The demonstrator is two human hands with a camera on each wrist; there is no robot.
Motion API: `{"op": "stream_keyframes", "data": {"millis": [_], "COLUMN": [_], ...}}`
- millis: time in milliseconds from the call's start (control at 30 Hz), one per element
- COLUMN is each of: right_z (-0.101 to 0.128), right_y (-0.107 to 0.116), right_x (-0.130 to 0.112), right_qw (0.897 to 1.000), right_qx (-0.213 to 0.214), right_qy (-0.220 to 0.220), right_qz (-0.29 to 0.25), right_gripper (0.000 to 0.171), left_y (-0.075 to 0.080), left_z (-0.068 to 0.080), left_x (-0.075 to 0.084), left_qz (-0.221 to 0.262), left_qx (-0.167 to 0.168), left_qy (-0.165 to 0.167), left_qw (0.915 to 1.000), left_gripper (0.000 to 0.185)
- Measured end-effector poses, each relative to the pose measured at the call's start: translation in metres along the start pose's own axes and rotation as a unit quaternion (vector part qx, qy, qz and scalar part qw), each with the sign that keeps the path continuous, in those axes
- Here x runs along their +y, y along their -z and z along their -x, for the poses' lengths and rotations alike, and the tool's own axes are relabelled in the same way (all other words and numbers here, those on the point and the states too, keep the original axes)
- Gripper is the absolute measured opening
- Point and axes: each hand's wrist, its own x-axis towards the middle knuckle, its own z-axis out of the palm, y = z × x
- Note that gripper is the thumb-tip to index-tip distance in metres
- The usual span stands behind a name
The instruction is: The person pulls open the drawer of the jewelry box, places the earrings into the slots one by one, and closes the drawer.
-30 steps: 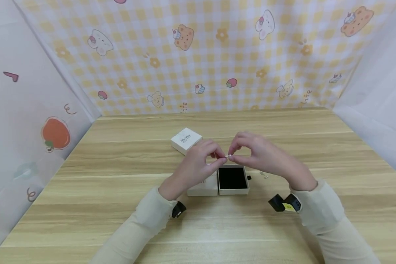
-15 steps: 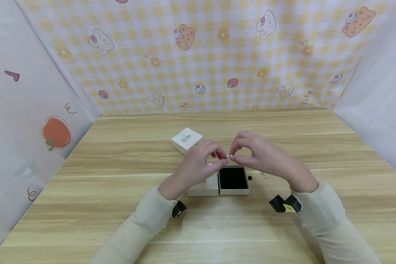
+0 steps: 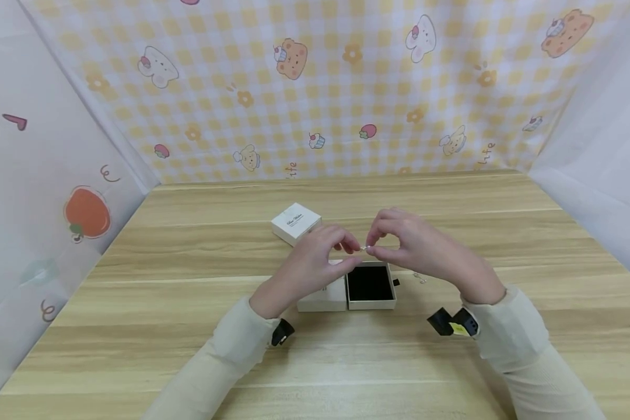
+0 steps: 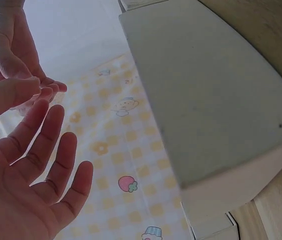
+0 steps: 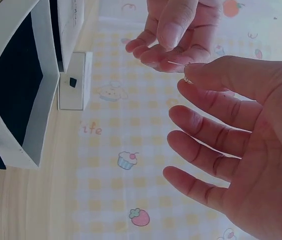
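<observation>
Both hands are raised just above an open jewellery box and meet at the fingertips. My left hand (image 3: 341, 248) and my right hand (image 3: 385, 249) each pinch a tiny silver stud (image 3: 364, 248) between thumb and forefinger. In the right wrist view the stud (image 5: 180, 67) shows as a thin pin with a small head between the two hands. The other fingers of both hands are spread loosely. Below lies the box drawer (image 3: 370, 284) with a black lining, pulled out to the right of its white sleeve (image 3: 322, 298).
A small closed white box (image 3: 296, 222) sits behind the left hand. A tiny metal piece (image 3: 420, 278) lies on the wooden table (image 3: 189, 326) right of the drawer. Patterned walls close off the back and both sides.
</observation>
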Motion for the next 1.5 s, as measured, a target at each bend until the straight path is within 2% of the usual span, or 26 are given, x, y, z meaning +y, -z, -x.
{"op": "stream_keyframes", "data": {"millis": [133,267,433,633,767,1000,1500], "right_z": [0.000,0.000,0.000,-0.001,-0.001,-0.001,-0.005], "right_y": [0.000,0.001,0.000,0.000,-0.001,-0.004,-0.014], "right_x": [0.000,0.001,0.002,0.004,0.005,0.008,0.015], "right_qw": [1.000,1.000,1.000,1.000,0.999,0.999,0.993], "right_qx": [-0.001,-0.001,-0.009,-0.018,-0.024,-0.035,-0.102], "right_qy": [0.001,0.001,-0.006,-0.009,-0.015,-0.020,-0.056], "right_qz": [0.006,0.010,0.014,0.020,0.020,0.020,0.016], "right_gripper": [0.004,0.005,0.005,0.004,0.004,0.003,0.004], "left_y": [0.002,0.003,0.001,-0.002,-0.006,-0.009,-0.013], "left_z": [0.000,-0.001,0.000,0.001,0.002,0.003,0.007], "left_x": [0.000,0.001,0.000,0.001,0.000,0.000,-0.001], "left_qz": [-0.009,-0.038,-0.094,-0.160,-0.185,-0.205,-0.182], "left_qx": [-0.022,-0.073,-0.145,-0.193,-0.209,-0.219,-0.225], "left_qy": [0.019,0.050,0.086,0.095,0.094,0.089,0.099], "left_qw": [0.9995,0.9953,0.9811,0.9634,0.9556,0.9497,0.9519], "left_gripper": [0.018,0.030,0.048,0.064,0.072,0.077,0.073]}}
